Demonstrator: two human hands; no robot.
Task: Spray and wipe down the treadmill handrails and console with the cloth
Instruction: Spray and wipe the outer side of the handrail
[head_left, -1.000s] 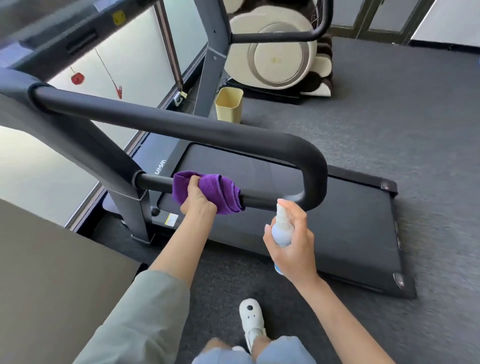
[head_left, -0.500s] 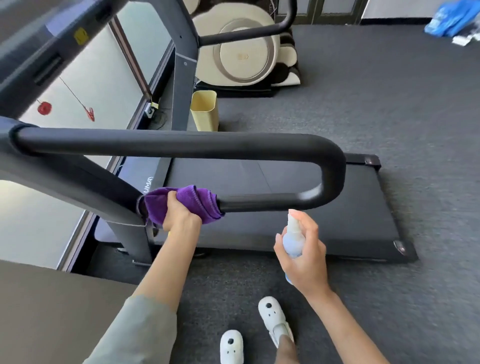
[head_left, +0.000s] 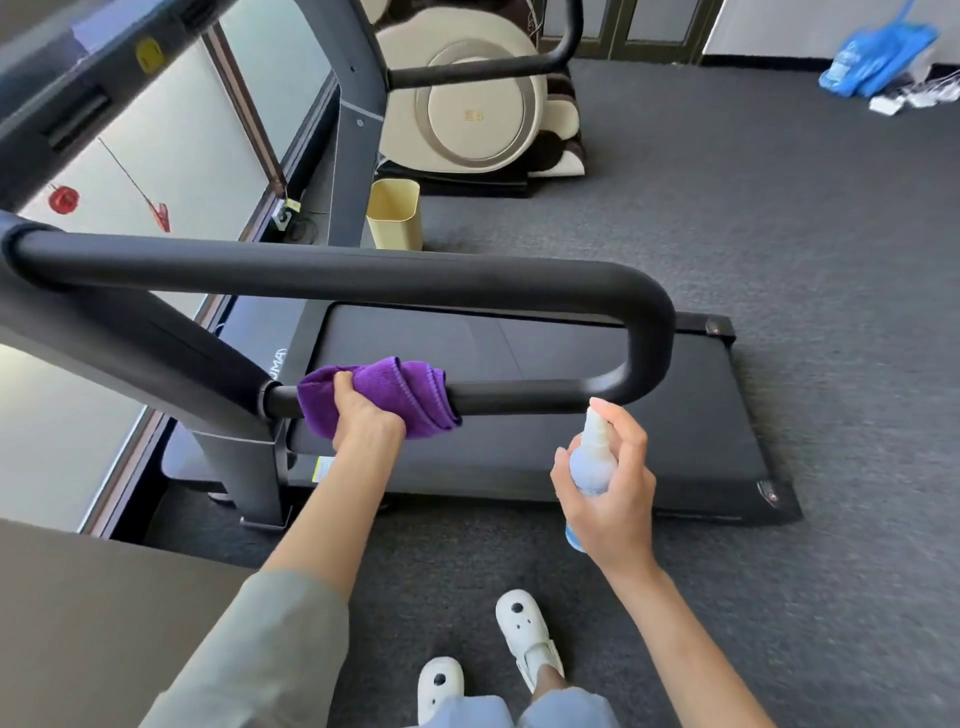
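A black looped handrail runs across the view, with its lower bar beneath. My left hand grips a purple cloth wrapped round the lower bar, close to the grey upright. My right hand holds a small clear spray bottle upright, just below the lower bar near its curved end, with a finger over the nozzle. The console edge shows at the top left. The far handrail is at the top.
The treadmill belt lies beyond the rail on grey carpet. A yellow bin and a cream massage chair stand behind it. A blue bag lies at the far right. A brown surface fills the lower left.
My left hand slid the cloth left along the lower bar to the upright, then back a little to the right. My right hand kept the bottle near the rail's curve.
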